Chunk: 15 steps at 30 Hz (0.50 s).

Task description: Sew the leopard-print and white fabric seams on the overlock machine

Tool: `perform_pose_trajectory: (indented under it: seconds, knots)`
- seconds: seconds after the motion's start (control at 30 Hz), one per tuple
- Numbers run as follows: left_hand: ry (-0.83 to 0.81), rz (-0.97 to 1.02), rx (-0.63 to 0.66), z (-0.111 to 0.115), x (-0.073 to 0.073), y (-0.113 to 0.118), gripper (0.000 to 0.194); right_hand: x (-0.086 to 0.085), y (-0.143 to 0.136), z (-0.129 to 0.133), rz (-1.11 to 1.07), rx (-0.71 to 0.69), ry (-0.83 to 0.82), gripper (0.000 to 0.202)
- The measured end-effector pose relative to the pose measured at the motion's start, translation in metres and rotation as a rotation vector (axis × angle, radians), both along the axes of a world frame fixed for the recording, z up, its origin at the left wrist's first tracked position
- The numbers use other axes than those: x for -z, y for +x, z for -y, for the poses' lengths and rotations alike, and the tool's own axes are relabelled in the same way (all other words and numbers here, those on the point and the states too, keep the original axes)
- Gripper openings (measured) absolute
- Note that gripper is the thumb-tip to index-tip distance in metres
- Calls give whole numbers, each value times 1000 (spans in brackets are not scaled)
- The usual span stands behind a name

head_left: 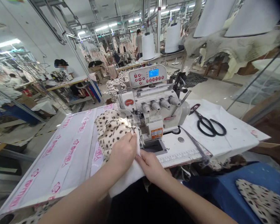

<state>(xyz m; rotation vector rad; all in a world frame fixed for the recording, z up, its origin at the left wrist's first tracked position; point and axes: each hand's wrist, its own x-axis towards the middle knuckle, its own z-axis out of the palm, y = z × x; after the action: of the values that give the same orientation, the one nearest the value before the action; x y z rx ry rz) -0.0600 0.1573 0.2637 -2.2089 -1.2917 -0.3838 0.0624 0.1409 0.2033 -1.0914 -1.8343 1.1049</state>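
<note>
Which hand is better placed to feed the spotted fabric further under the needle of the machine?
Probably the left hand: it lies on the spotted fabric by the needle. The right hand pinches the white fabric nearer the body.

Factory hall: ceiling strip lights [102, 28], pale floor [212, 90], worktables [67, 83] behind.

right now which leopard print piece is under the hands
The leopard print fabric at the sewing machine, under the left hand, with the right hand beside it. The other spotted piece lies untouched on the blue bin, lower right.
</note>
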Motion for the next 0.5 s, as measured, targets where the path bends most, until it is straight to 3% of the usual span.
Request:
perform_pose_trajectory:
  seconds: [0.23,0.5]
  knots:
    - [-50,30,-44,-5,-1,4,22,4,-1,-15,-10,7,60,19]
    - [-301,385,93,8,-7,-1,21,0,0,-6,-15,36,75,24]
